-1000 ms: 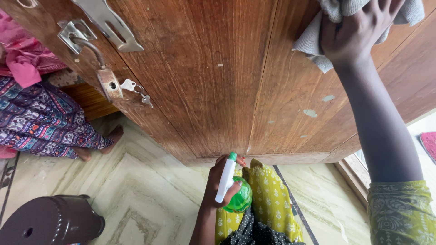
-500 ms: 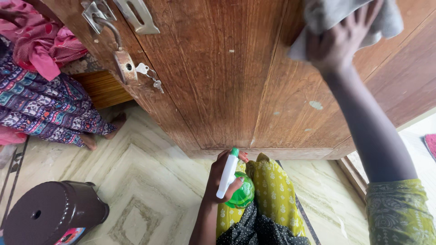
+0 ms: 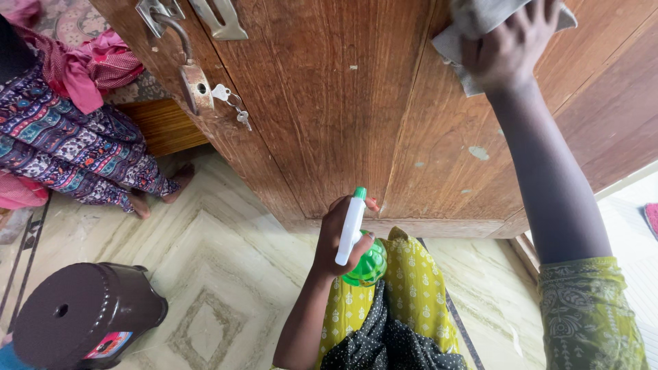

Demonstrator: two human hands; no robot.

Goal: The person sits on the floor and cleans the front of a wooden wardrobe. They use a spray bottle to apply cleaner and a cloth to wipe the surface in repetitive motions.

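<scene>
My right hand (image 3: 508, 49) presses a grey cloth (image 3: 473, 26) flat against the brown wooden door (image 3: 343, 103) near the top right. My left hand (image 3: 340, 236) holds a green spray bottle (image 3: 362, 264) with a white trigger head, its nozzle pointing up toward the door's lower edge. The bottle is in front of my yellow patterned clothing (image 3: 411, 294).
A metal latch with a padlock (image 3: 195, 85) and hanging keys (image 3: 233, 103) sits at the door's upper left. Another person in patterned clothes (image 3: 62, 151) sits at the left. A brown plastic stool (image 3: 86, 315) stands on the marble floor (image 3: 212, 274) at the lower left.
My left hand has lifted the spray bottle higher, closer to the door. My right hand with the cloth has shifted slightly left and up on the wood. The view has tilted a little.
</scene>
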